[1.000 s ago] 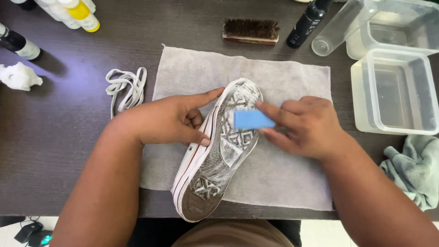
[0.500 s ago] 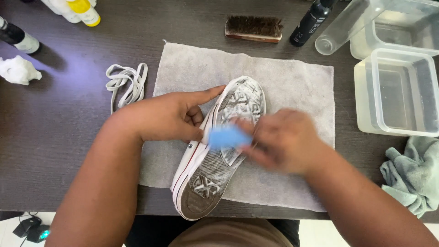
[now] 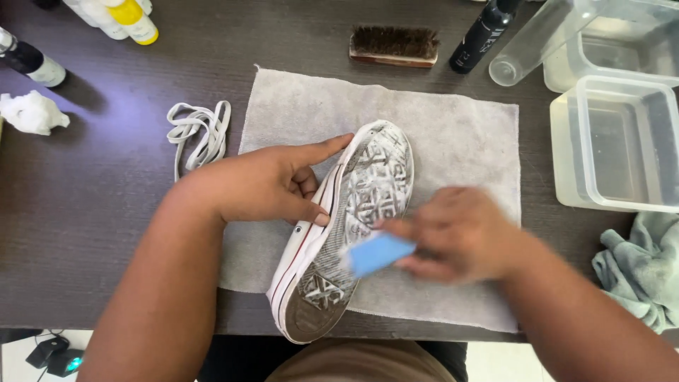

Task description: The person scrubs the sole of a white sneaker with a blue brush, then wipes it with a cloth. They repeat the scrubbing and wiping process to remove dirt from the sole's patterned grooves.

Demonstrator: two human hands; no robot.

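A white sneaker [image 3: 357, 212] lies sole up on a grey towel [image 3: 453, 134], its dirty tread streaked with white foam. My left hand [image 3: 265, 180] grips the shoe's side, thumb and fingers around the upper near the toe half. My right hand [image 3: 456, 233], blurred by motion, holds a small blue block [image 3: 376, 253] pressed against the sole's right edge near the middle.
White laces [image 3: 198, 131] lie left of the towel. A wooden brush [image 3: 392, 44], a black bottle [image 3: 481, 35] and clear plastic tubs [image 3: 612, 141] stand at the back and right. A green cloth [image 3: 640, 265] sits at far right; bottles [image 3: 127, 18] and a white wad [image 3: 32, 113] at far left.
My right hand has swept the blue block from the toe area down the sole toward the middle and heel side. My left hand has kept its grip on the shoe.
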